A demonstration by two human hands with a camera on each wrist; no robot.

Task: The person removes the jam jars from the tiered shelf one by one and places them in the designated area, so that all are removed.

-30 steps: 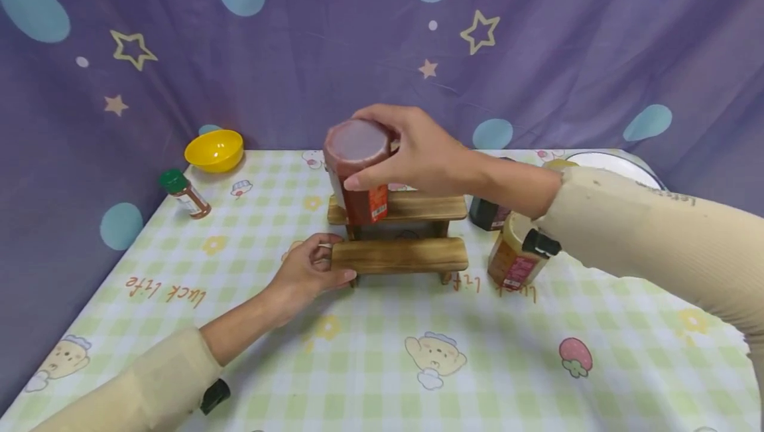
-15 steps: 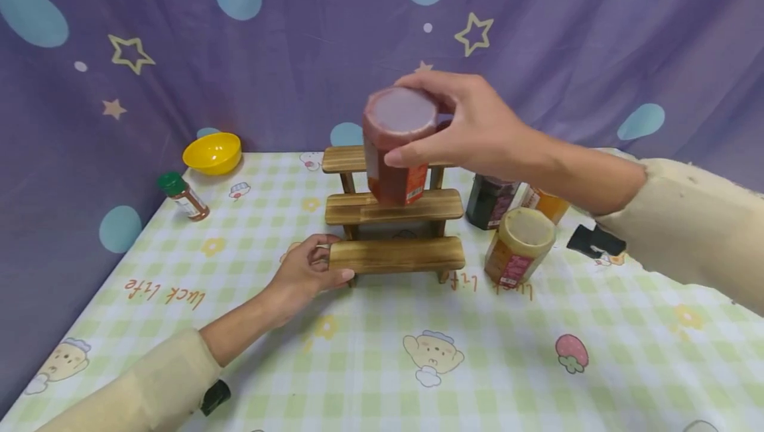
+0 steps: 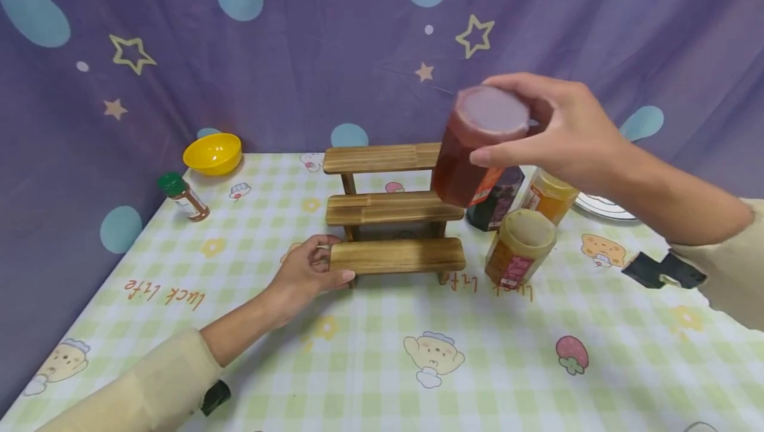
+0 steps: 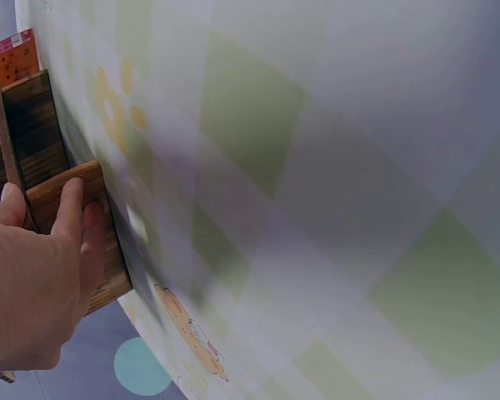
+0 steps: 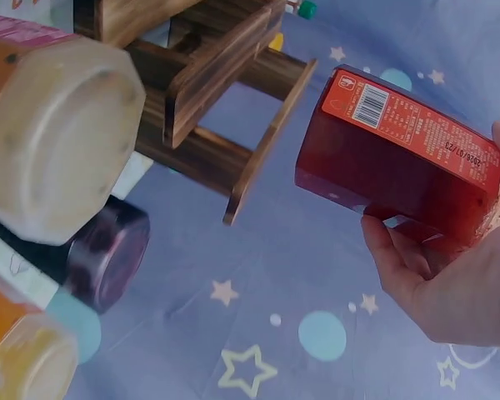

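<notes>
Held by its upper end in my right hand (image 3: 573, 130) is a dark red jam jar (image 3: 459, 163) with an orange label. The jar is raised and slightly tilted, overlapping the right ends of the upper tiers in the head view. A three-tier wooden rack (image 3: 396, 256) stands on the table. My left hand (image 3: 301, 276) grips the left end of its lowest tier, thumb in front and fingers behind. In the right wrist view, the fingers and thumb hold the red jar around its far end, its barcode label facing the camera.
Right of the rack stand a jar with a pale yellow lid (image 3: 519, 249), a dark purple jar (image 3: 498, 203) and an orange jar (image 3: 550, 196). Behind them lies a white plate (image 3: 605, 208). At far left are a yellow bowl (image 3: 213, 154) and a green-capped spice bottle (image 3: 185, 198).
My right hand has carried the red jar rightward, from in front of the rack's upper left to beyond its right end. The left hand has kept its grip on the rack.
</notes>
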